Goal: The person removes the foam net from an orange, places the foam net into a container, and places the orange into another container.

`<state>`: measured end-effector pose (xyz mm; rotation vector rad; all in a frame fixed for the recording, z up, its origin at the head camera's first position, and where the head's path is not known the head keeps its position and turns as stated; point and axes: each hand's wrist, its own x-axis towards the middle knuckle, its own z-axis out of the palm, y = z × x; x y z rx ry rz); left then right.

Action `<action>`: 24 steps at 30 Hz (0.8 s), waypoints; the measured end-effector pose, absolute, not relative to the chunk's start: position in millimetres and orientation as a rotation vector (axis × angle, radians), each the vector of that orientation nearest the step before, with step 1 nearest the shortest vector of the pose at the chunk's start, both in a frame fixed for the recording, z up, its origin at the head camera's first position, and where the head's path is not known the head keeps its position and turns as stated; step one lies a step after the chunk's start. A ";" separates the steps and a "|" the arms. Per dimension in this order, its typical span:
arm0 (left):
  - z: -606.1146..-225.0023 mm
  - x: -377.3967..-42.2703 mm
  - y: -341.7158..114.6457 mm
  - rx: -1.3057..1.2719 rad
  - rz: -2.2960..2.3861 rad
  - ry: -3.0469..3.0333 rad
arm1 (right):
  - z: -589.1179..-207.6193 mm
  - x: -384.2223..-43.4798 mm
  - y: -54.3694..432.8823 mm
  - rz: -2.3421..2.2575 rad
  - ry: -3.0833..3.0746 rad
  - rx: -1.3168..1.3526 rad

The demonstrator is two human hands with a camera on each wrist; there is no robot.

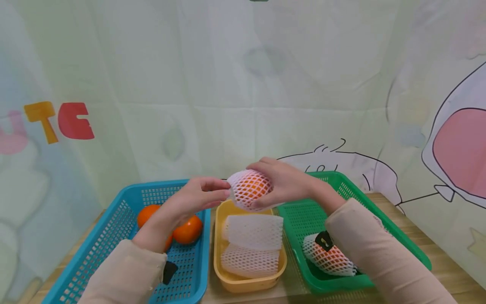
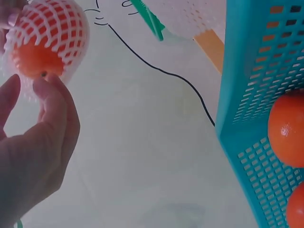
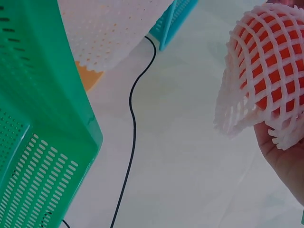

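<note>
Taking the held fruit in the head view as our dial's centre, closest to us we have cream cloth cuffs (image 1: 127, 268) at eight and four o'clock. At six we see a pale-yellow, rounded plastic tray (image 1: 282, 266) with flat white foam-mesh nets (image 1: 253, 232) lying in it. Over to eight, a blue perforated plastic basket (image 1: 110, 236) has glossy, round, bright-orange fruits (image 1: 187, 231) inside; across at four, a green perforated plastic basket (image 1: 402, 240) carries a netted orange fruit (image 1: 326, 255), partly covered by our cuff. All three containers sit on a wood-grain table (image 1: 455, 270). And here's the middle of it: above the tray's far end, a round orange fruit (image 1: 252, 185) sits inside a white foam-mesh net (image 1: 237, 183). Our right hand (image 1: 286, 182), at three, is clasped around the netted fruit. Our left hand (image 1: 195, 195), at nine, has its fingertips at the net's open end, where the left-wrist view shows bare orange skin; whether they pinch the mesh, we cannot tell. The hands stand apart, with the fruit between them. Farthest off hangs a pale printed cloth (image 1: 212, 76), its red and orange letters (image 1: 76, 121) between nine and ten.
</note>
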<state>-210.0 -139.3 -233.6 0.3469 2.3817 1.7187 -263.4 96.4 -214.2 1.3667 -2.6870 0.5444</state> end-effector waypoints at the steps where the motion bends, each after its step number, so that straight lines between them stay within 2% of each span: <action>1: -234.6 -210.6 -138.1 0.346 1.733 2.377 | -214.7 -263.3 95.3 0.561 -2.683 1.375; 24: -242.0 -211.0 -129.5 0.267 1.850 2.286 | -224.7 -256.9 58.6 0.598 -2.473 1.544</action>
